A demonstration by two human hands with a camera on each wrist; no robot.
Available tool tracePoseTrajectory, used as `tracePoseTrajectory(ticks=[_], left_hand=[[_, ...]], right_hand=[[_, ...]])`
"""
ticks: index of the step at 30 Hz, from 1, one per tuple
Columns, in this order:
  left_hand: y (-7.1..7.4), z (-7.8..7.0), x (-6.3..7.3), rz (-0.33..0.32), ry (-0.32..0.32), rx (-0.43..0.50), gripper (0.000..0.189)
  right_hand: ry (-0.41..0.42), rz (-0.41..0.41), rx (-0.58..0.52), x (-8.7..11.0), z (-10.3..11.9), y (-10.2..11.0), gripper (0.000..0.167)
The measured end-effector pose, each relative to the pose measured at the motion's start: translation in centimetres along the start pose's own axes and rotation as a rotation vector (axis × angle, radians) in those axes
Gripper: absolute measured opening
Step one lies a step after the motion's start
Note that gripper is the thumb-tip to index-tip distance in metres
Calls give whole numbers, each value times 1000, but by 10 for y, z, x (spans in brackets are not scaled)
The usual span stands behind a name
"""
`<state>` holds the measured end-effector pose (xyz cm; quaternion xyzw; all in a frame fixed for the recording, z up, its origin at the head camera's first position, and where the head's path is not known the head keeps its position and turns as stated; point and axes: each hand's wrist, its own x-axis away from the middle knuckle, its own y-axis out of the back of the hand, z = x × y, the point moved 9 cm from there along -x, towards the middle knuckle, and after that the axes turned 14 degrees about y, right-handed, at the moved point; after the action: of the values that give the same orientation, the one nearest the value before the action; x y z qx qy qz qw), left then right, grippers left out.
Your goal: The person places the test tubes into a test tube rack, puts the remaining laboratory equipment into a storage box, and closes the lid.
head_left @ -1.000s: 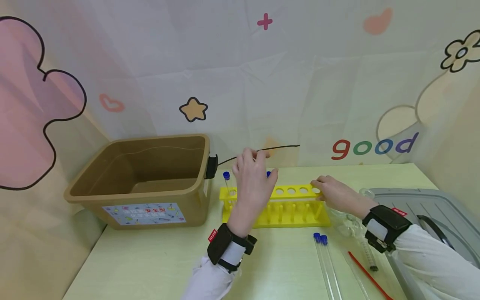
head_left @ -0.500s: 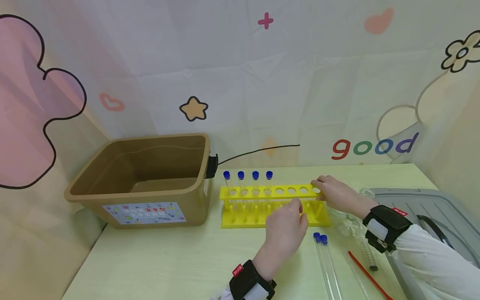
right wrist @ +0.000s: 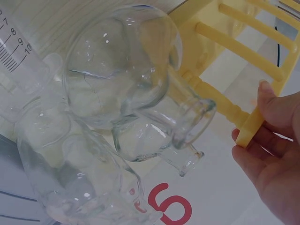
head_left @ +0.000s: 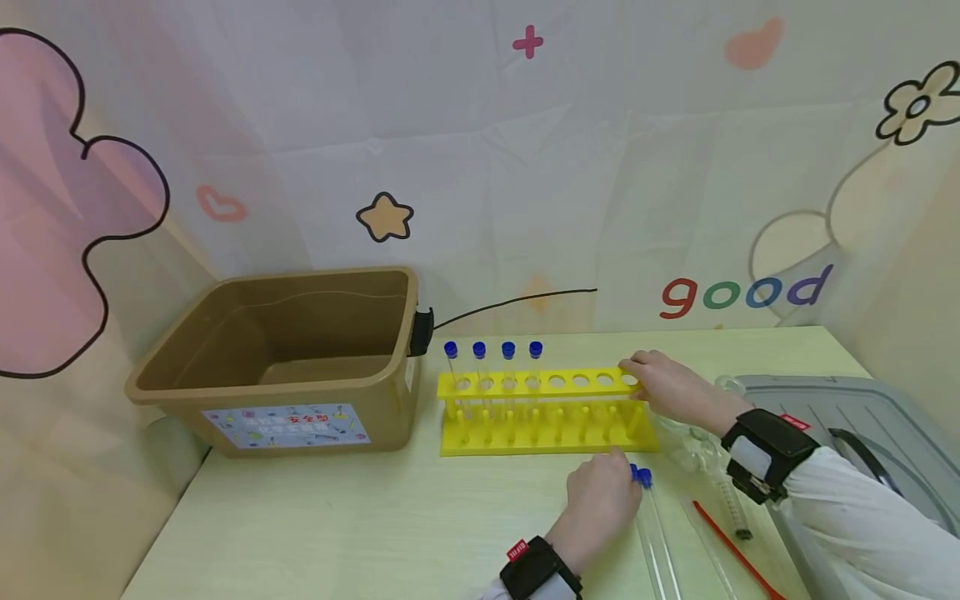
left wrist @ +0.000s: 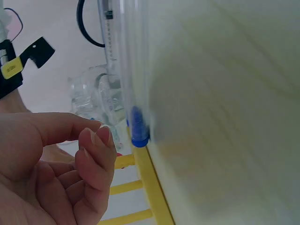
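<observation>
1. Change vs half a second ago: left hand has come down from the front of the rack to two tubes lying on the table. Right hand and rack unmoved; whole head view shifted slightly.
2. Left grip: fingers loosely bent, tips close together, nothing held. Tips are just beside a blue cap on the lying tubes; can't tell if they touch it.
3. Right grip: pinched on the right end of the rack's top bar, thumb on one side, fingers on the other.
4. Rack: yellow, upright, just right of the brown bin. One row of eight holes on top, pegs on the base. Four tubes with blue caps stand upright in the four leftmost holes.
5. Lying pair: clear, long, thin, side by side in front of the rack's right end. Caps point at the rack, other ends run out of frame.
6. Right side: round glass flask, syringe, red stick, grey lid.
7. Writing: "good" on the backdrop in red, green, blue, purple. Syringe scale reads 7, 8, 9, 10. Bin label: red characters 安全型, rest too small. Red tag on the left wristband: illegible.
</observation>
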<state>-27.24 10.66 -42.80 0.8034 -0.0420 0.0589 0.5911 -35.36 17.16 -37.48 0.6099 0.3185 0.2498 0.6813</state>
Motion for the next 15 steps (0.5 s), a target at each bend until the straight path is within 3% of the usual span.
tracePoseTrajectory(ticks=[4, 15], left_hand=[[-5, -3, 0, -42, -12, 4, 18], [-10, -5, -1, -81, -17, -11, 18]], right_hand=[[-5, 7, -1, 0, 0, -1, 40], [-27, 20, -12, 0, -1, -1, 42]])
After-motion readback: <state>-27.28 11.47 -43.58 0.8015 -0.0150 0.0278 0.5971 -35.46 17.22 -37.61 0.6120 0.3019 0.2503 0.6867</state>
